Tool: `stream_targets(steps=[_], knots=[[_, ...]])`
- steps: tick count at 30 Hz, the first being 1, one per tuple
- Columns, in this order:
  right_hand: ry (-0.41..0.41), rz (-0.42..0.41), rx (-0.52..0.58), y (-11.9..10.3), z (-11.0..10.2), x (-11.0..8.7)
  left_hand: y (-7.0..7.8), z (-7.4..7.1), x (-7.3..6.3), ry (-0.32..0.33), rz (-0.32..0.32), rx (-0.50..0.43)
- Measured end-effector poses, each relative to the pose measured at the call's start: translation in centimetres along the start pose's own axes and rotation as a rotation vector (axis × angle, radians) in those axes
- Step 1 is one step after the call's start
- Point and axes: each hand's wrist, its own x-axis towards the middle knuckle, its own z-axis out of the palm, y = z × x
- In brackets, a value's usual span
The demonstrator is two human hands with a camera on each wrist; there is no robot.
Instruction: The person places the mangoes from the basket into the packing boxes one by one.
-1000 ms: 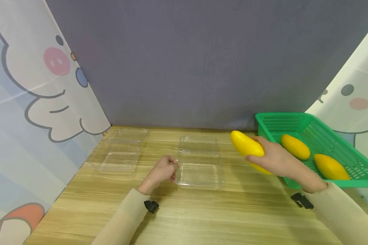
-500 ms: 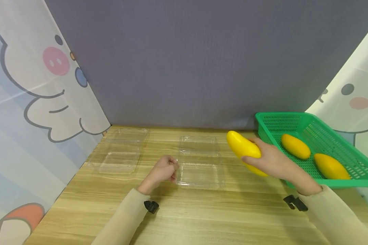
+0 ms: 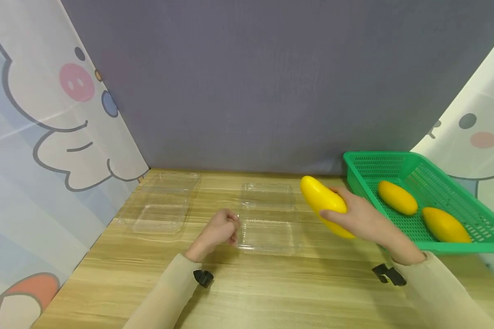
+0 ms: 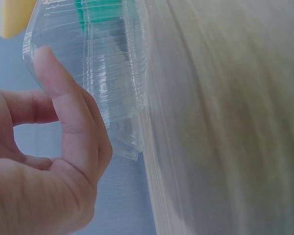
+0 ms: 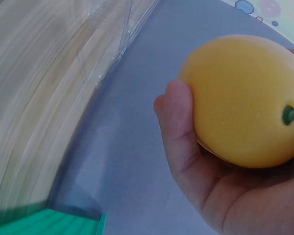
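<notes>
Head view showed a yellow mango (image 3: 319, 196) held up right of a clear plastic box (image 3: 270, 236). The right hand (image 3: 360, 217) hugged the mango's fat middle, a good spot, since it looked firm and maybe slippery. The left hand (image 3: 219, 227) pinched the box's left edge. Two more mangoes (image 3: 397, 197) lay in a green basket (image 3: 469, 247).

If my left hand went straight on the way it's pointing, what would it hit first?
Most likely the right-hand clear container: your left hand is right at its left edge, though the see-through plastic makes actual contact hard to judge.
</notes>
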Motion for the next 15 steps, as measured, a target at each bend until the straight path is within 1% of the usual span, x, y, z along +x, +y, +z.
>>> stream_targets(steps=[6,15], knots=[[0.01,-0.032,0.041,-0.4,0.6,0.1,-0.1,0.0,0.0,0.01,-0.003,0.005],[0.015,-0.044,0.094,-0.9,1.3,0.5,0.1,0.1,0.0,0.011,-0.01,0.009]])
